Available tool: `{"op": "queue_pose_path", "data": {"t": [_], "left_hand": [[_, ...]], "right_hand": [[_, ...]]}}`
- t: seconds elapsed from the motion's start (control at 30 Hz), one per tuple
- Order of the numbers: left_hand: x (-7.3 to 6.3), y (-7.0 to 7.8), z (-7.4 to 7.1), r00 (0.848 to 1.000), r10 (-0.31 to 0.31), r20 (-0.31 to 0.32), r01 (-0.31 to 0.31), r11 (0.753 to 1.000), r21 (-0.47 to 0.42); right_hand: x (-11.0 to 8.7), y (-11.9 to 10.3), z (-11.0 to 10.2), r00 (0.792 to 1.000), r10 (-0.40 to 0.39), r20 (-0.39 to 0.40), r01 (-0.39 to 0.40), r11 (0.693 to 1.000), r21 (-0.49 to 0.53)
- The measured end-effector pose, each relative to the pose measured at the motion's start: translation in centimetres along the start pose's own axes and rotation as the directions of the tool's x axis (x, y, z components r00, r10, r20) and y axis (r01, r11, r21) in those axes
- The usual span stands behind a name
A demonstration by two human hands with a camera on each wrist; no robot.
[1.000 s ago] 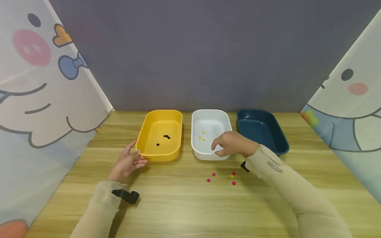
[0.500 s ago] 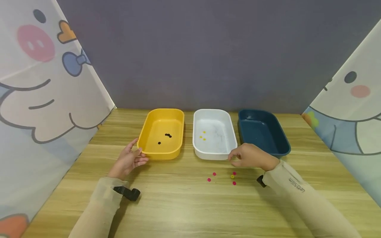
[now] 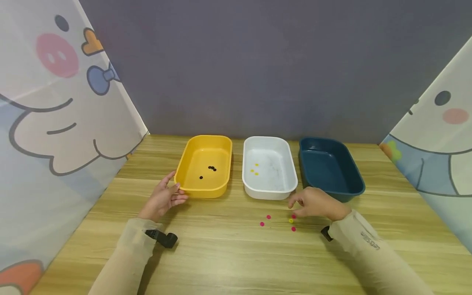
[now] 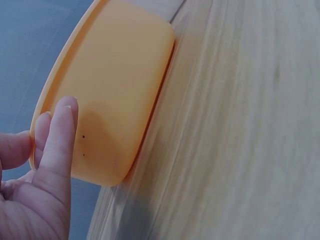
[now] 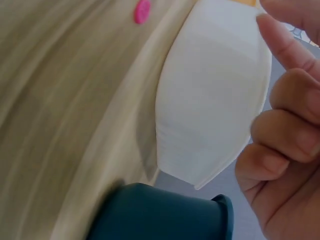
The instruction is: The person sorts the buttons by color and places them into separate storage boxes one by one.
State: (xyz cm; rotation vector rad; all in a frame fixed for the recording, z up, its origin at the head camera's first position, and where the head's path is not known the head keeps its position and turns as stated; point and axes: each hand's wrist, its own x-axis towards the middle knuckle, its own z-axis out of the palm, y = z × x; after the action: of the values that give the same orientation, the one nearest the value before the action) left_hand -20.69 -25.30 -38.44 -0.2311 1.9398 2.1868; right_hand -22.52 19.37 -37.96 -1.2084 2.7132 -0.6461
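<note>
My left hand (image 3: 161, 199) grips the near left corner of a yellow tray (image 3: 200, 193), its thumb at the rim (image 4: 44, 97). Several small black buttons (image 3: 212, 168) lie in that tray. My right hand (image 3: 315, 203) hovers over the table in front of the white tray (image 3: 270, 194), thumb and index finger apart, the other fingers curled, nothing seen between them. Three yellow buttons (image 3: 256, 173) rest in the white tray. Just below the right fingertips are a yellow button (image 3: 291, 221) and pink buttons (image 3: 293, 229); two more pink buttons (image 3: 262, 224) lie to their left.
A dark blue tray (image 3: 332, 172) stands right of the white one, with nothing seen inside. All three trays line up near a grey back panel (image 3: 258, 69). Printed cartoon panels (image 3: 73, 135) flank the wooden table (image 3: 221, 254).
From above the white tray's near end, my right hand has moved right and toward me, down to the loose buttons. My left hand keeps its place at the yellow tray. The view shifts slightly.
</note>
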Motion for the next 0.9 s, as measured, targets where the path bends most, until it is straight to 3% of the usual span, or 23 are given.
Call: {"op": "queue_pose_path", "data": {"t": [0.23, 0.9], "left_hand": [[0.2, -0.4, -0.2, 1.0, -0.007, 0.009, 0.007, 1.0, -0.007], [0.4, 0.1, -0.5, 0.998, -0.004, 0.055, 0.006, 0.999, -0.036]], "right_hand": [[0.1, 0.5, 1.0, 0.995, 0.019, 0.1, -0.018, 1.0, -0.014], [0.7, 1.0, 1.7, 0.978, 0.064, 0.198, -0.061, 0.998, -0.019]]}}
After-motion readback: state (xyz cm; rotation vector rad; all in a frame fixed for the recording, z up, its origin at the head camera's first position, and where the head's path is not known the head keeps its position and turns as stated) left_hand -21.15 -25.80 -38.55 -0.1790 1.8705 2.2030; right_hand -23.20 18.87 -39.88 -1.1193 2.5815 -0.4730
